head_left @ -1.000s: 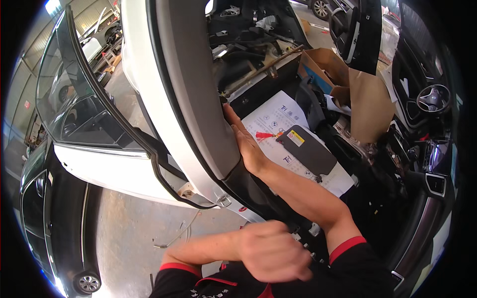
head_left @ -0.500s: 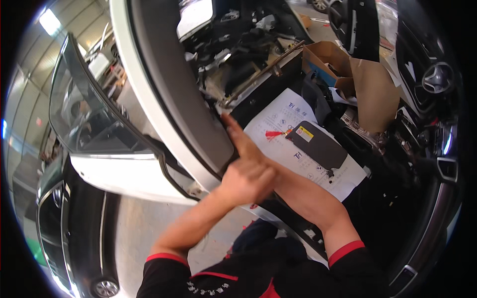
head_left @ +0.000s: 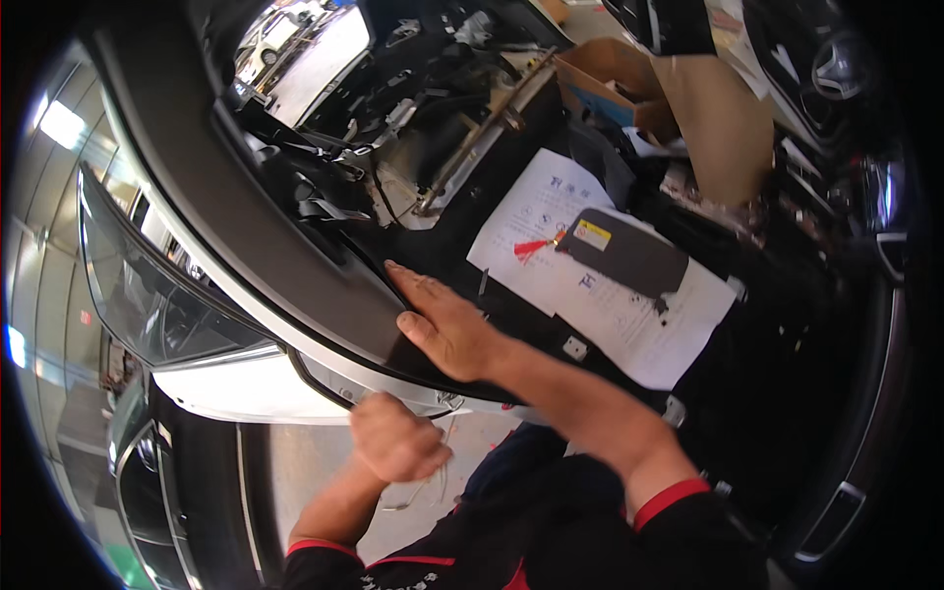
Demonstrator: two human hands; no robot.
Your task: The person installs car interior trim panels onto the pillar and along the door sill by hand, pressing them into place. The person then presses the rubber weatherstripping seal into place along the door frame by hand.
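Observation:
A long grey pillar trim panel (head_left: pixel 270 251) curves down the car's white door frame. My right hand (head_left: pixel 447 324) lies against its lower end, fingers stretched out and thumb apart, holding nothing. Lower and to the left, my left hand (head_left: pixel 398 438) is closed in a fist, slightly blurred, apart from the trim and just below the door sill. Nothing shows in the fist. To the right of my right hand, a printed white paper mat (head_left: pixel 600 329) covers part of the black car floor. On it rest a dark flat case (head_left: pixel 629 261) with a yellow label and a red tassel (head_left: pixel 533 250).
A cardboard box (head_left: pixel 605 84) and a brown board (head_left: pixel 723 128) stand farther in, right of a metal bar (head_left: pixel 482 143). An open white door (head_left: pixel 231 379) with its window is at left. A dark car (head_left: pixel 147 492) is parked beyond it.
My left fist has dropped away from my right wrist, down and left. My right hand has moved slightly left and lower, with the palm flatter. The whole view has tilted.

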